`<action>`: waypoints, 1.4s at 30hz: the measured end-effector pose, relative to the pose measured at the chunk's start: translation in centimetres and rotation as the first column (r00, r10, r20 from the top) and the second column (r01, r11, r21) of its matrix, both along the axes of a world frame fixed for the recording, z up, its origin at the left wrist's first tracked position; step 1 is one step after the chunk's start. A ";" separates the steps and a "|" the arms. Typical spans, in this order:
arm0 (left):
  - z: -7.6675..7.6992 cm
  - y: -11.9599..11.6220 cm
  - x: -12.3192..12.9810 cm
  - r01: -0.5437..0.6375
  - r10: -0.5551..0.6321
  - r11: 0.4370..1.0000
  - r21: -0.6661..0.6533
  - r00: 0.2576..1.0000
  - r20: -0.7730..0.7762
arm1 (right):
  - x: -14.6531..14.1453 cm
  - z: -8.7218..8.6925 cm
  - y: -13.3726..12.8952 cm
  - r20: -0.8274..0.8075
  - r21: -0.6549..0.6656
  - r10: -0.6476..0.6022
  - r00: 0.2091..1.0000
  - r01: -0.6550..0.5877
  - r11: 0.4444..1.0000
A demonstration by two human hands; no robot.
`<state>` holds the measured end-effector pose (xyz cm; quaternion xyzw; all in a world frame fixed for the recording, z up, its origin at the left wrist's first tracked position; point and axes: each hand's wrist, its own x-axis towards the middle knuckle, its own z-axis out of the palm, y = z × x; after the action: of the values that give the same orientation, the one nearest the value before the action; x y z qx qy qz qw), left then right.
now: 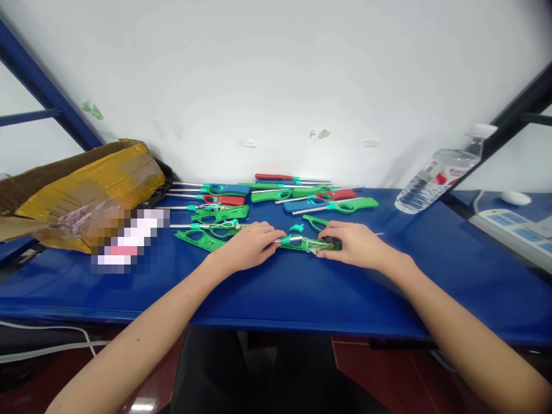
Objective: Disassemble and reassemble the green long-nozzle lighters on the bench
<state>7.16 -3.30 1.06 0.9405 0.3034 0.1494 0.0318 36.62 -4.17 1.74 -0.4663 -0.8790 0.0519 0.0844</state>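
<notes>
In front of me on the blue tabletop lies an opened green gas lighter [297, 243], its inner parts exposed. My left hand [252, 246] is closed on its metal barrel. My right hand [351, 244] grips the handle end, where a dark part shows at the fingertips. A loose green casing half [314, 222] lies just behind, partly covered by my right hand. Between the hands sits a small teal trigger piece [296, 228]. Left of my left hand are more opened green casings [200, 240] with barrels and wires.
Several whole lighters [330, 204] in red, blue and green lie along the wall. A taped cardboard box [90, 192] stands at left. At right are a water bottle [442, 172], a power strip [513, 233] and a white mouse-like object [516, 198].
</notes>
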 end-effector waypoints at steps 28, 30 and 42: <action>-0.3 -0.5 0.4 0.008 -0.007 0.999 0.040 0.999 -0.033 | 0.5 0.2 0.6 -0.111 -0.003 0.065 0.992 -0.066 0.998; -0.1 -0.6 0.5 -0.008 0.008 1.000 0.027 1.000 -0.030 | 0.4 0.3 0.5 -0.111 -0.008 0.054 0.992 -0.055 0.998; -0.9 -0.6 0.8 0.003 -0.001 0.999 0.041 0.999 -0.032 | 0.3 0.6 0.4 -0.151 0.025 0.039 0.988 -0.035 0.999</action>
<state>7.93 -3.87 0.17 0.9436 0.2998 0.1404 0.0079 36.91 -3.75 2.38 -0.4437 -0.8791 0.0789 0.1552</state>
